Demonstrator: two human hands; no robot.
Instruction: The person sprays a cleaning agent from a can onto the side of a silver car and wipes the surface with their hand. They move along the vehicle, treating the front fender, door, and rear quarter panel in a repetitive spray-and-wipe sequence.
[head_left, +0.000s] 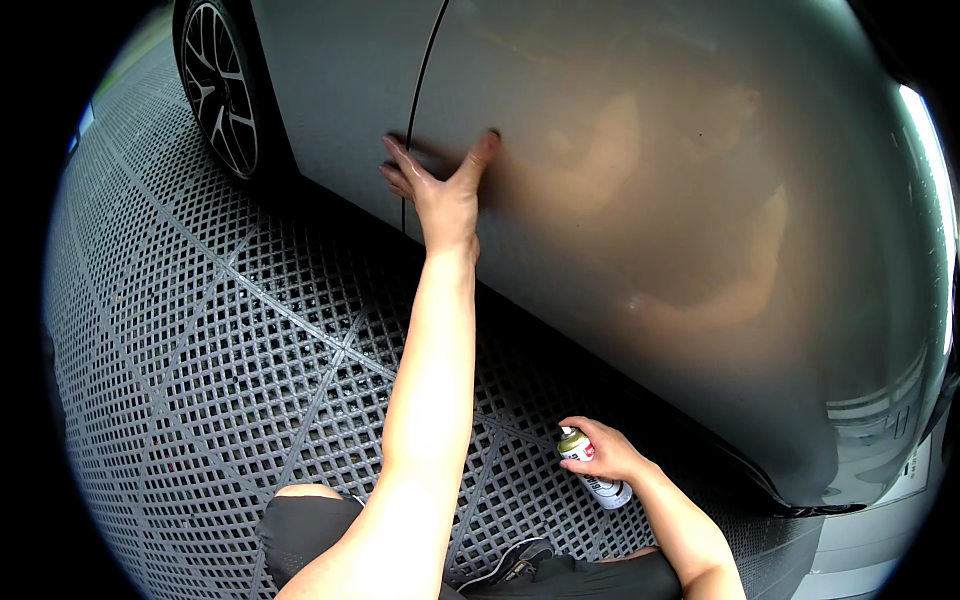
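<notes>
My left hand reaches forward with its fingers apart against the grey side panel of a car. The fingertips lie across the dark vertical seam between two panels, and the thumb rests to the right of it. The palm side is hidden from me. Lower down, my right hand grips a white aerosol spray can with a gold-coloured top and printed writing. The forefinger is close to the white nozzle, but I cannot tell whether it presses. The can is tilted, just above the floor or standing on it.
A spoked alloy wheel stands at the upper left. Dark plastic grating tiles form the floor, with wet-looking spots near the car. My knee in dark shorts and a dark shoe are close below. Pale flooring begins at the lower right.
</notes>
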